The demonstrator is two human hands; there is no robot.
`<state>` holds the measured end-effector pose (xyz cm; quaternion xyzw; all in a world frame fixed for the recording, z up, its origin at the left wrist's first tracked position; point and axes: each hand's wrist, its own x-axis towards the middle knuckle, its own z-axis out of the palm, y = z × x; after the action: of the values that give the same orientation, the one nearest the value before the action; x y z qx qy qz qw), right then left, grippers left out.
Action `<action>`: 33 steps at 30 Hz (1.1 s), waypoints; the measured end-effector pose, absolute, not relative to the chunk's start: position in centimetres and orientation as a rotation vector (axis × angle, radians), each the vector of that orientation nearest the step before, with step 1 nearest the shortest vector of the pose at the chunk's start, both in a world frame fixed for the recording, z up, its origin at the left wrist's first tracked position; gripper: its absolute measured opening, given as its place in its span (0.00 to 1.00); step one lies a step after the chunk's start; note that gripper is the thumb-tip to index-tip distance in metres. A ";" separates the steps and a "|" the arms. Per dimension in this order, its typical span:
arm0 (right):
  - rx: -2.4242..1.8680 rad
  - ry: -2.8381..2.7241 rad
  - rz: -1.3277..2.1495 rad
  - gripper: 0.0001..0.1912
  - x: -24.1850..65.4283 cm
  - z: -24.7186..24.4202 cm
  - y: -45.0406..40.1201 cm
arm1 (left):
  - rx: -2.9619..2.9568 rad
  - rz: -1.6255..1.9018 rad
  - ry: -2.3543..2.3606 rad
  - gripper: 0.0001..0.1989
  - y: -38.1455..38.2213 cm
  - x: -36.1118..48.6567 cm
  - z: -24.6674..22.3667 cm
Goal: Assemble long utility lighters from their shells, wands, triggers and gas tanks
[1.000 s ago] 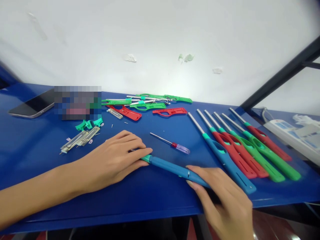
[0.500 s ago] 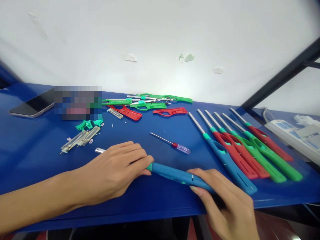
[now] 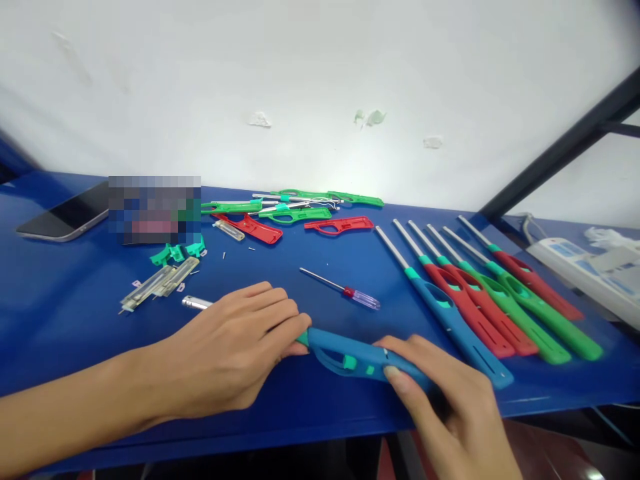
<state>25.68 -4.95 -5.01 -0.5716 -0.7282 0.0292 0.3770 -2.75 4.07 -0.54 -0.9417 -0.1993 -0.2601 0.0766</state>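
Observation:
A blue gas lighter with a green trigger lies across both my hands, just above the front of the table. My left hand wraps round its metal tube, whose tip pokes out on the left; the fingers hide most of the tube. Round the rear of the handle my right hand is closed, thumb on the near side. Beyond the lighter, a screwdriver with a clear purple handle rests on the blue table.
To the right lies a row of blue, red and green lighters. Green and red casing halves are near the wall. Clear fuel tanks and green trigger parts sit at left by a phone. A power strip is far right.
The blue lighter has rolled in my hands, so its trigger and guard loop now show. More of the tube's tip sticks out past my left hand.

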 end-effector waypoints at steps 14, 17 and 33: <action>-1.408 -1.852 0.197 0.09 25.5 -3.5 -2.9 | -2.858 -0.763 -0.765 0.11 5.3 -4.8 -1.1; -1.380 -1.860 0.173 0.06 25.7 -3.7 -3.0 | -2.869 -0.778 -0.759 0.10 4.8 -4.6 -1.1; -1.274 -2.014 0.212 0.09 25.2 -3.3 -3.1 | -2.950 -0.656 -0.838 0.16 4.0 -4.2 -1.2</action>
<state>25.23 -3.11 -3.31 -0.4957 -0.7833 0.0827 0.3659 -4.23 4.02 -1.24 -0.9407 -0.2672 -0.2092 0.0028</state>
